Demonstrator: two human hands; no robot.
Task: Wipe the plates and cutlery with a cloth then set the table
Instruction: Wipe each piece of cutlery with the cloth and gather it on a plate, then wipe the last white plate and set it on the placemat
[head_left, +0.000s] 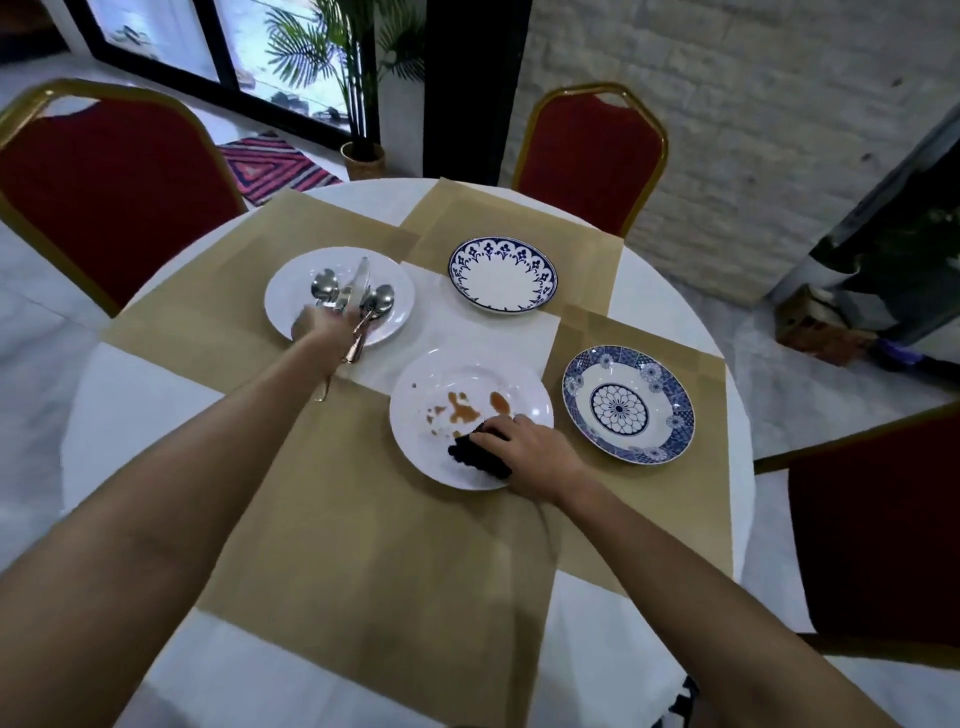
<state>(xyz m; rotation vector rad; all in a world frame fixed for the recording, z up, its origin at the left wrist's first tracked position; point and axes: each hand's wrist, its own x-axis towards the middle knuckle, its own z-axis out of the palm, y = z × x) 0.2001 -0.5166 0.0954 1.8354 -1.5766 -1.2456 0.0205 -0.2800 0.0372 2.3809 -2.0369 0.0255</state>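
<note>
Right now your right hand (530, 449) presses a dark, bunched cloth (475, 454) onto the near-right part of the stained white plate (441, 415), fingers curled over the cloth and clamped on it. The cloth's long axis follows that plate's near-right rim, and brown smears lie just beyond it. The plate sits on a tan placemat (363, 519) close to you.

Your left hand (327, 327) reaches to the plain white plate (283, 306) at the far left, over the cutlery (358, 291) piled there. Motion blur hides those fingers, so you cannot tell whether they are apart or clamped on the handles. The cutlery lies near-to-far: spoon bowls and knife blade point away from you, rose-gold handles toward you, past the rim.

Two blue-patterned plates, one far (501, 275) and one right (628, 405), rest apart on the round white worktop (130, 389).
</note>
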